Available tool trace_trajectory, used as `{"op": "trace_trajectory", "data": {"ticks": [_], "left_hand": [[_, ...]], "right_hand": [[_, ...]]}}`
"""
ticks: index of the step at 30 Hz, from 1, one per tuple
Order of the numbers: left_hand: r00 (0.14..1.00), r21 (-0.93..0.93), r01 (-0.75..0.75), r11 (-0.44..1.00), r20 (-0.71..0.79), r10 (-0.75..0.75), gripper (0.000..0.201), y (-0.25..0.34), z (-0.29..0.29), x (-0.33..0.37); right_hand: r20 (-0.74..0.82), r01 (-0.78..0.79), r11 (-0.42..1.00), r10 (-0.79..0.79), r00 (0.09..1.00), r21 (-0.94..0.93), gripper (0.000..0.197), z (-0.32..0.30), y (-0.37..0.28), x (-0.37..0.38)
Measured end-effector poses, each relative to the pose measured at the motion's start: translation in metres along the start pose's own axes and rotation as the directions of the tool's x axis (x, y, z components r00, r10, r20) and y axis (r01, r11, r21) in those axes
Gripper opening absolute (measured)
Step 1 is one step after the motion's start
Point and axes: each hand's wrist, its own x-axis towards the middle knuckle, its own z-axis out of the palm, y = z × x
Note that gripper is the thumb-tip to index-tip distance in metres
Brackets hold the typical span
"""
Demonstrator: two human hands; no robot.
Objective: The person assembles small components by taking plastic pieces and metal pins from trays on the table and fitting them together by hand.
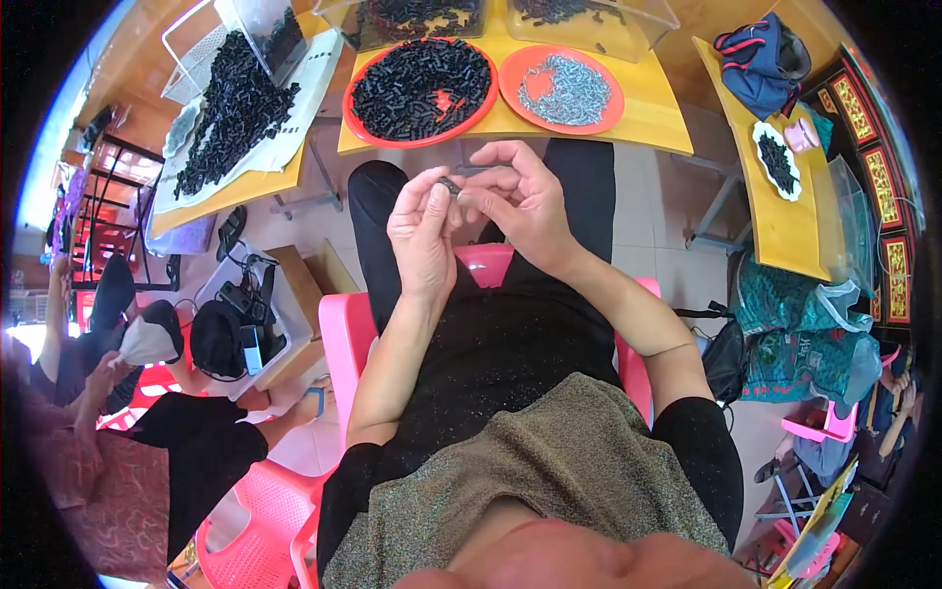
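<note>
While near hands, red bowl beside plate

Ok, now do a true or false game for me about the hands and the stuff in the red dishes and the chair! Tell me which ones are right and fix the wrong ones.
1. The left hand has a small dark piece at its fingertips. True.
2. The right hand is digging in the silver pieces. False: the right hand is up close beside the left hand, away from the silver pieces.
3. The silver pieces lie in a round orange-red dish. True.
4. The heap of black pieces in the red dish is to the right of the silver pieces. False: the black pieces are to the left.
5. The person's chair is blue. False: the chair is pink.
</note>
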Motion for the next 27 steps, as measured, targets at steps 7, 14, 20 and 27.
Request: {"op": "trace_trajectory", "data": {"ticks": [7, 14, 20, 27], "left_hand": [[0.973, 0.248, -0.230, 0.941, 0.044, 0.227, 0.019, 0.002, 0.009, -0.006], [0.999, -0.008, 0.036, 0.999, -0.012, -0.036, 0.019, 0.001, 0.003, -0.003], [0.982, -0.153, 0.188, 0.970, 0.039, -0.184, 0.021, 0.005, 0.005, -0.005], [0.949, -0.157, 0.314, 0.936, 0.088, -0.303, 0.022, 0.008, 0.007, -0.007]], "right_hand": [[-0.049, 0.074, 0.990, -0.068, 0.996, 0.120, 0.029, 0.007, 0.005, -0.005], [0.017, 0.194, 0.941, -0.197, 0.980, -0.277, 0.026, 0.002, -0.003, -0.001], [0.305, 0.469, 0.640, -0.356, 0.883, -0.609, 0.036, -0.012, -0.010, 0.010], [0.341, 0.558, 0.570, -0.448, 0.826, -0.603, 0.036, -0.013, -0.003, 0.012]]}}
